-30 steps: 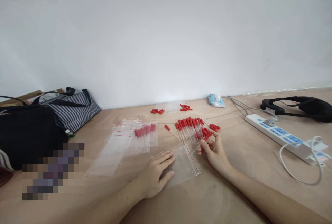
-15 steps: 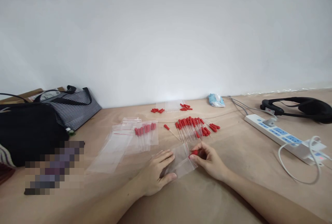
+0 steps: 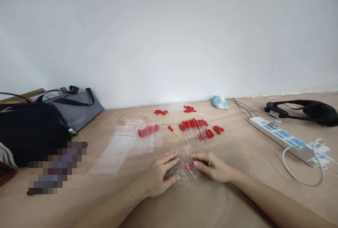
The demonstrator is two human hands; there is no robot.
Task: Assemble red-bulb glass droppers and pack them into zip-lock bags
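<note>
A clear zip bag [image 3: 182, 157] with a red line at its mouth lies in front of me. My left hand [image 3: 162, 174] rests on its left end, fingers stretched flat and thumb apart. At the mouth, on the right, my right hand [image 3: 211, 167] has thumb and fingers closed at the end of a dropper. The dropper's red rubber bulb [image 3: 188, 167] shows through the plastic, pointing left to right; its thin stem is hard to make out. Beyond the bag lies a group of red-bulbed droppers [image 3: 194, 124], and a single dropper [image 3: 170, 128] lies left of them.
Flat zip bags [image 3: 113, 154] lie to the left, beside a bag of several droppers [image 3: 148, 131]. More droppers [image 3: 189, 108] lie near the wall. A power strip [image 3: 280, 134], black headset [image 3: 303, 110] and blue crumpled packet [image 3: 220, 102] are right; a striped bag [image 3: 79, 106] is left.
The red bulb has moved left, from outside the bag's mouth to within it. My right hand followed it a little, and the bag is more crumpled. My left hand stays put.
</note>
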